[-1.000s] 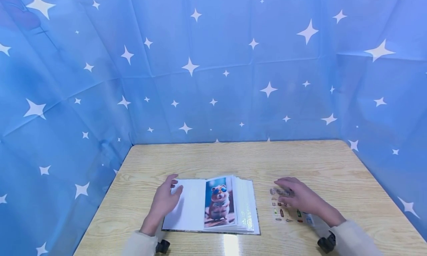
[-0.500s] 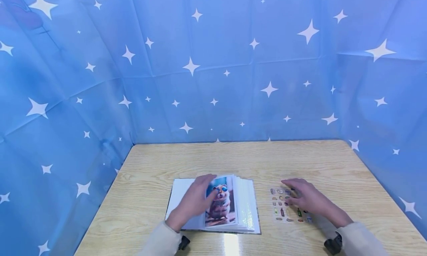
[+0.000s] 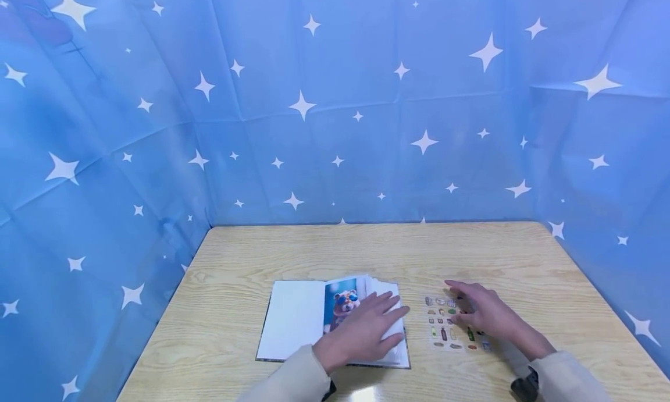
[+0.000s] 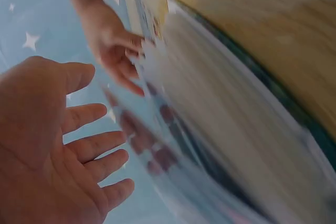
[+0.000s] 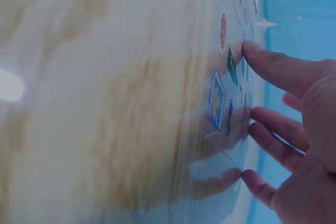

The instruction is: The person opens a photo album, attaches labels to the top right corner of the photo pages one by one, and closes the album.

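An open photo album [image 3: 291, 320] lies on the table, its left side a blank white page. On its right side is a photo of a hamster in blue sunglasses [image 3: 339, 303], partly covered by my left hand [image 3: 363, 332]. That hand spreads its fingers over the right-hand pages, with the palm down and nothing held. In the left wrist view the page stack [image 4: 226, 114] shows side-on, apart from the fingers [image 4: 100, 142]. My right hand [image 3: 487, 315] rests its fingertips on a clear sticker sheet [image 3: 442, 335]; the right wrist view shows thumb and fingers [image 5: 273, 140] at its surface.
The wood-grain table [image 3: 251, 251] has rounded far corners. Behind and along both sides hangs a blue curtain [image 3: 366, 128] with white stars. A dark wrist-worn device [image 3: 525, 386] sits at the right cuff, near the tabletop.
My left hand has swept rightward from the album's left edge, across the photo, to the right-hand pages. The right hand has shifted slightly right over the sticker sheet.
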Demonstrator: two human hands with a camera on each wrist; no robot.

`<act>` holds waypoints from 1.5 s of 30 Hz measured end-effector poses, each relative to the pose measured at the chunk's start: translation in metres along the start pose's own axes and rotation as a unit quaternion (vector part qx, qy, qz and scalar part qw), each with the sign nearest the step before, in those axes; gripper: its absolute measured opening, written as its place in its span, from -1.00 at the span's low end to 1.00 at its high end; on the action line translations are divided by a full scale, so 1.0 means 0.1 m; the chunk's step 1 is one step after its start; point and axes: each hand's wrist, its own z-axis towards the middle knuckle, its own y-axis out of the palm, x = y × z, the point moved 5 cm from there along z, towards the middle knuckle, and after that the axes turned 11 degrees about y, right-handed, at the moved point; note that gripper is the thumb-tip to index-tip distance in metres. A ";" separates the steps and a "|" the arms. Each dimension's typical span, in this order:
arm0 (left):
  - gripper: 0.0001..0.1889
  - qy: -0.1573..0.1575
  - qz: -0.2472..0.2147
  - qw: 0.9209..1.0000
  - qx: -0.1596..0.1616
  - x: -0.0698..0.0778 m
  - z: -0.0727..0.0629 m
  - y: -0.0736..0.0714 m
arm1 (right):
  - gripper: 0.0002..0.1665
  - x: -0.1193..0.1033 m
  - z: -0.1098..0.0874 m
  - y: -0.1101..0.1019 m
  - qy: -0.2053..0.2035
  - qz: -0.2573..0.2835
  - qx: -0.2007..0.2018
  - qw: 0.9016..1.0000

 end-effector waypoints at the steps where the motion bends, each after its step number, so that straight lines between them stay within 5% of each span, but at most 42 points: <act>1: -0.46 0.005 0.007 1.000 -0.009 0.03 0.04 0.02 | -0.06 0.00 0.00 0.00 0.000 0.000 0.002 1.000; 12: -0.38 0.020 0.079 0.989 -0.121 0.32 0.33 0.28 | -0.06 -0.01 -0.03 0.02 -0.006 -0.003 0.029 1.000; 21: -0.34 0.002 0.081 0.979 -0.185 0.40 0.40 0.49 | -0.08 -0.01 -0.02 0.04 0.020 -0.013 0.020 1.000; 31: -0.34 -0.012 0.088 0.974 -0.208 0.42 0.42 0.55 | -0.07 0.00 -0.03 0.04 0.036 -0.020 0.018 0.999; 45: -0.33 -0.022 0.098 0.972 -0.212 0.44 0.42 0.57 | -0.11 -0.07 -0.01 0.00 -0.019 0.015 0.018 1.000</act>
